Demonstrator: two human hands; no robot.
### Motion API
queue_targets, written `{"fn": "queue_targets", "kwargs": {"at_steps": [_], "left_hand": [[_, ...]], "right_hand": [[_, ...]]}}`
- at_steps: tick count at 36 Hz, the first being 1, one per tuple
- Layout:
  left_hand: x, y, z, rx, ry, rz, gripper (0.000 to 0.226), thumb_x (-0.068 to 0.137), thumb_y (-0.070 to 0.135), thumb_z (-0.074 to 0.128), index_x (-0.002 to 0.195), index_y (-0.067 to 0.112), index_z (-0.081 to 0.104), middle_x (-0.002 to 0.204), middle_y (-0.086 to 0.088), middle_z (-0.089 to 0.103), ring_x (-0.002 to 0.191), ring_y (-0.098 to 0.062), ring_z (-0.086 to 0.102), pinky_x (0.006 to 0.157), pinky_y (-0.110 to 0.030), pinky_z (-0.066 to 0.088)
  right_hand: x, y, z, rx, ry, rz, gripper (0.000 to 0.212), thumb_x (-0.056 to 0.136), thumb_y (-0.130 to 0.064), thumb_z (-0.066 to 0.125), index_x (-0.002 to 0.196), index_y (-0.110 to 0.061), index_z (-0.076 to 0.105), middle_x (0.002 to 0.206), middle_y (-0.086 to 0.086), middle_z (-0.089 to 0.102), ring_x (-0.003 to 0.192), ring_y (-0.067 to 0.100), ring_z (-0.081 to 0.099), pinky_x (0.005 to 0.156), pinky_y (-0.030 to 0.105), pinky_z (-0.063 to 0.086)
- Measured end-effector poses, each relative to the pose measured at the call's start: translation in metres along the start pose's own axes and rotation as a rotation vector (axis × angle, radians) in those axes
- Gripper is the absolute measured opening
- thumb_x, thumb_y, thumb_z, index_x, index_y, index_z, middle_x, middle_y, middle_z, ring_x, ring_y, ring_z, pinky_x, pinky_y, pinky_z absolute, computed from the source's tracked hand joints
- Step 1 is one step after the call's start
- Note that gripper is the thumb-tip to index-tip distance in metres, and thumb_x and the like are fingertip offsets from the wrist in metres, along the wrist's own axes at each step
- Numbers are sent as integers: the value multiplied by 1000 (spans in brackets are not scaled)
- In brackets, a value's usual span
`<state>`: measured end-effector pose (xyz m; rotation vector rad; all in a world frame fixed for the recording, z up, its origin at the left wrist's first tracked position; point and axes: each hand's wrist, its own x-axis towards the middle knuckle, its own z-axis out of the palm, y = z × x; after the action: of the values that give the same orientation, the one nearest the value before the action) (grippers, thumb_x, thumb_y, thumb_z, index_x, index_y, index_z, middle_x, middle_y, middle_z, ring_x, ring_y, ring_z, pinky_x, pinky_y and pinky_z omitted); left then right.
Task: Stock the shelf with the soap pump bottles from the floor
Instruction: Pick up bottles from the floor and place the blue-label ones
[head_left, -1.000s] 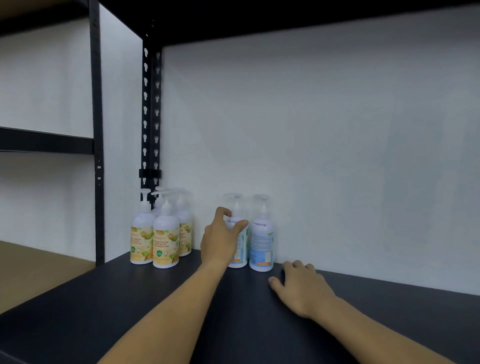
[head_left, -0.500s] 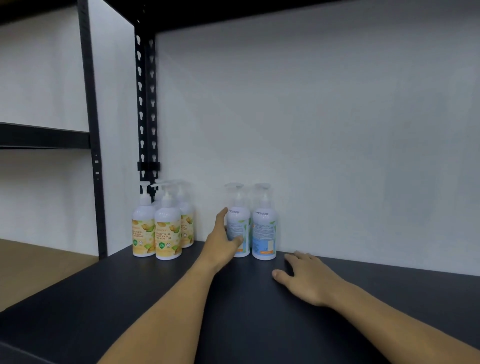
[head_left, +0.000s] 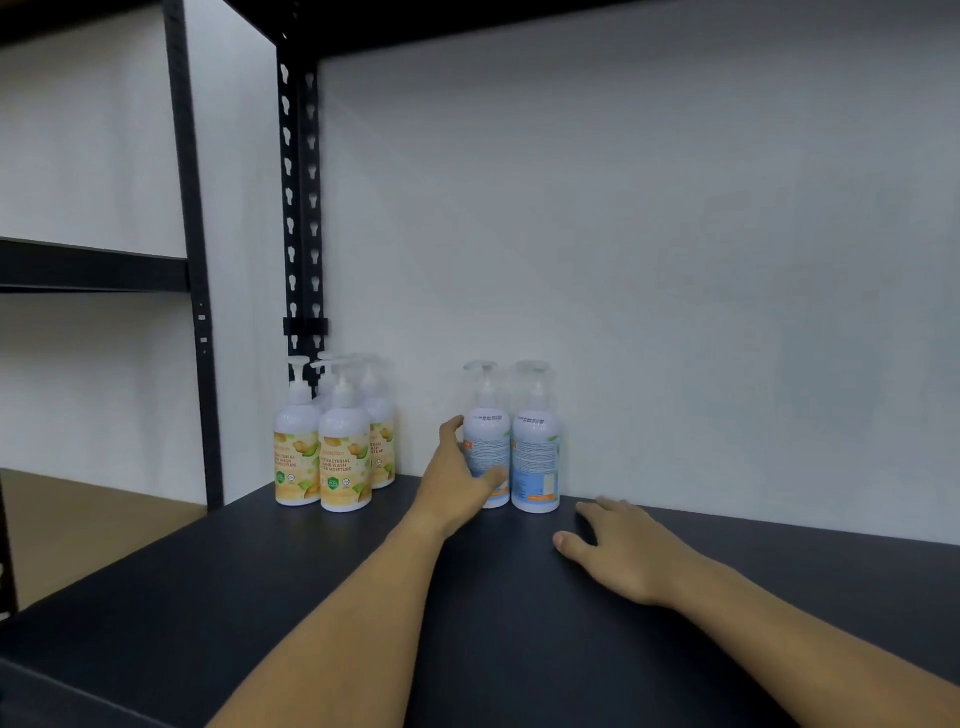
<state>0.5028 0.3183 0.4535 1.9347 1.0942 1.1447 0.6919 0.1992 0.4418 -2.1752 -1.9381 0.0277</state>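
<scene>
Several white soap pump bottles with yellow labels (head_left: 344, 462) stand clustered at the back left corner of the black shelf (head_left: 363, 597). Two more pump bottles stand side by side against the back wall, their white and blue back labels facing me: the left one (head_left: 488, 441) and the right one (head_left: 536, 457). My left hand (head_left: 457, 478) wraps loosely around the left bottle's lower part, thumb behind it, fingers across its front. My right hand (head_left: 623, 551) lies flat on the shelf, fingers spread, a little in front and right of the right bottle, holding nothing.
A white wall (head_left: 675, 260) closes the back of the shelf. A black perforated upright post (head_left: 300, 208) stands behind the yellow-labelled bottles. Another upright (head_left: 189, 260) and a lower shelf beam (head_left: 93, 267) are at the left. The floor is out of view.
My left hand slid down from the bottle's upper body to its lower part and its grip loosened. The right hand stayed flat on the shelf. The camera moved slightly.
</scene>
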Motion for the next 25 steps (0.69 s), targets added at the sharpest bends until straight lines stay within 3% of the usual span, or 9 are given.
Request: {"fn": "queue_targets", "kwargs": {"at_steps": [3, 8, 10, 12, 15, 18, 20, 25], "left_hand": [[-1, -1, -3, 36, -35, 17, 78, 86, 5, 67, 146, 30, 24, 120, 3, 61, 107, -14, 61, 93, -29, 50], [-2, 2, -2, 36, 35, -26, 72, 80, 7, 77, 134, 26, 34, 97, 10, 60, 92, -12, 63, 75, -19, 49], [-3, 4, 0, 43, 62, -35, 75, 72, 17, 83, 128, 29, 35, 105, 1, 64, 95, -15, 65, 80, -29, 55], [-1, 2, 1, 59, 88, -36, 83, 57, 39, 85, 122, 35, 34, 112, -1, 63, 99, -18, 66, 85, -40, 58], [4, -4, 0, 34, 81, -38, 97, 44, 59, 79, 126, 36, 33, 117, -1, 61, 102, -18, 65, 88, -44, 57], [-4, 4, -6, -8, 11, -27, 94, 69, 35, 86, 142, 28, 27, 122, 0, 57, 102, -11, 61, 93, -30, 52], [-3, 1, -9, -31, -61, -12, 88, 84, 14, 78, 148, 27, 20, 121, 3, 54, 101, -7, 57, 91, -23, 47], [-1, -3, -13, 2, -98, 6, 88, 88, 2, 69, 151, 30, 16, 130, -5, 61, 111, -15, 62, 92, -24, 48]], "right_hand": [[0, -1, -1, 0, -4, 1, 71, 96, -65, 34, 149, -19, 40, 149, 1, 43, 139, 21, 36, 115, 37, 30], [0, -1, -1, 2, -4, -3, 69, 96, -65, 34, 147, -18, 42, 147, 1, 44, 138, 21, 37, 115, 36, 31], [0, -1, -1, 0, -1, -5, 69, 96, -65, 34, 146, -18, 44, 146, 1, 45, 137, 21, 38, 114, 37, 31], [1, -1, 0, -1, 0, -6, 70, 96, -65, 34, 147, -19, 43, 147, 1, 44, 138, 21, 38, 115, 37, 31], [0, -1, -1, -2, 0, -4, 70, 96, -65, 34, 148, -19, 42, 148, 1, 44, 138, 21, 37, 115, 36, 30], [0, -1, -1, -4, -5, -4, 67, 96, -65, 35, 144, -19, 45, 144, 1, 47, 135, 21, 40, 113, 36, 32], [-1, -1, -1, 1, -5, -3, 67, 97, -64, 35, 144, -19, 45, 144, 1, 47, 136, 21, 39, 113, 36, 32], [-3, -3, -3, 1, -9, -1, 70, 98, -63, 34, 151, -18, 38, 152, 1, 40, 142, 21, 33, 117, 36, 28]]}}
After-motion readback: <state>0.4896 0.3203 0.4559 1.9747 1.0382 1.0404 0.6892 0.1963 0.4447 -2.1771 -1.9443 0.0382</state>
